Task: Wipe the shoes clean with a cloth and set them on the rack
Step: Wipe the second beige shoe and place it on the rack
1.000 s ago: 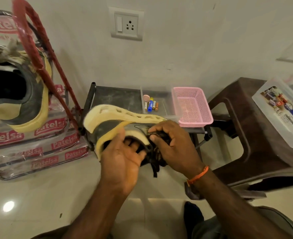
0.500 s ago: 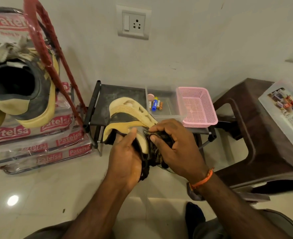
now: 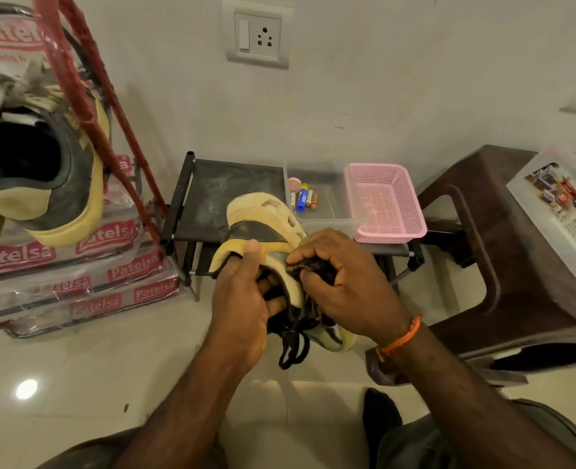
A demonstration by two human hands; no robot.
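Yellow shoe [image 3: 263, 228] stays steady because my left hand [image 3: 242, 306] grips its collar while my right hand [image 3: 344, 292] pinches the dark cloth [image 3: 313, 265] against it.

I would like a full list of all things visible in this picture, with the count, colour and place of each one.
shoe in hand: 1, yellow and dark grey, held in front of the rack
cloth: 1, dark, bunched against the shoe
second shoe: 1, yellow and dark grey, far left, close to the camera
rack: 1, black, against the wall
clear tray: 1, transparent, on the rack, holding batteries
pink basket: 1, on the rack, right end
red frame: 1, leaning at left
printed packs: stacked, red lettering, left floor
stool: 1, brown, right
plastic box: 1, clear, on the stool
wall socket: 1, white
left hand: grips the shoe
right hand: holds the cloth
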